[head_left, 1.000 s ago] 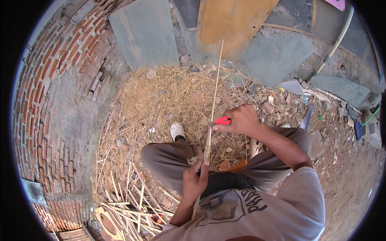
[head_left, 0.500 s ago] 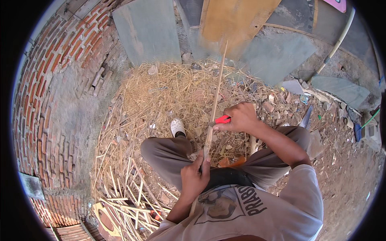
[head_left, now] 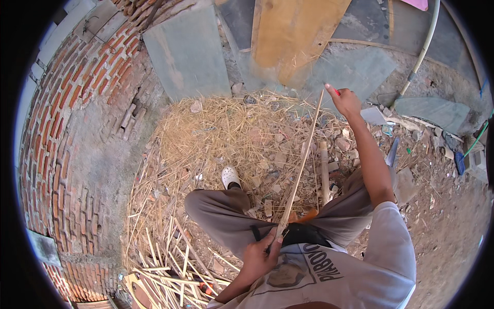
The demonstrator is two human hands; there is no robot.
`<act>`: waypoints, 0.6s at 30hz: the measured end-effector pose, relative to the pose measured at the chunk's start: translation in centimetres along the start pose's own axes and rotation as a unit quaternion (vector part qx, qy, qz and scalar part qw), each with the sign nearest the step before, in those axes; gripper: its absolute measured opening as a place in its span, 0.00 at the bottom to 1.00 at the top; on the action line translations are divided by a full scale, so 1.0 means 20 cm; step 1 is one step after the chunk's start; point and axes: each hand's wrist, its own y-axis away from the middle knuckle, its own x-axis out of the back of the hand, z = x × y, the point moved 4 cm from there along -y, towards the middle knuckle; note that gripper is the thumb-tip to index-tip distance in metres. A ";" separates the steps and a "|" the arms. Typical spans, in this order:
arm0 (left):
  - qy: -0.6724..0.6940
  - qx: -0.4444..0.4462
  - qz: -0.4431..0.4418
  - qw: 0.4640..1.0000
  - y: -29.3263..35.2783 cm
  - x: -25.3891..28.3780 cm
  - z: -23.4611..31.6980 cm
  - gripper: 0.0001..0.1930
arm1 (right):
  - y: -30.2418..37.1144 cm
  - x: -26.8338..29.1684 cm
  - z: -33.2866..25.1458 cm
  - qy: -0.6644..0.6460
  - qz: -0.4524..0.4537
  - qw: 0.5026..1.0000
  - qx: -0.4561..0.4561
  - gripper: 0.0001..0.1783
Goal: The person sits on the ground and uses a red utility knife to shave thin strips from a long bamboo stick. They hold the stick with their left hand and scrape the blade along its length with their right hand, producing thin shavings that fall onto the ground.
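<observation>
Head view: left hand (head_left: 261, 254) wrapped round near end of slanting pale strip (head_left: 302, 167), above littered ground (head_left: 216, 136); right hand (head_left: 347, 103) curled round red tool (head_left: 337, 92) by strip's far tip. Thin strip might flex or snap if tool presses sideways.

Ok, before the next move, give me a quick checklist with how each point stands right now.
1. Left hand holding the near end of the strip: ok.
2. Right hand holding the red-handled tool: ok.
3. Left hand away from the tool: ok, they are at opposite ends of the strip.
4. Tool touching the strip's far tip: cannot tell, too small.
5. White clog clear of the strip: ok, off to its left.
</observation>
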 end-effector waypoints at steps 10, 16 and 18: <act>0.280 0.097 0.071 0.953 -0.14 0.05 -0.08 0.14 | 0.81 -0.07 -0.56 -0.025 -0.196 0.919 0.342 0.44; 0.112 0.019 0.134 0.985 -0.21 0.09 0.00 0.15 | 1.06 -0.06 -0.66 -0.044 -0.230 0.869 0.436 0.42; 0.069 0.001 0.158 0.985 -0.22 0.10 0.03 0.15 | 1.01 -0.07 -0.63 -0.051 -0.199 0.879 0.431 0.41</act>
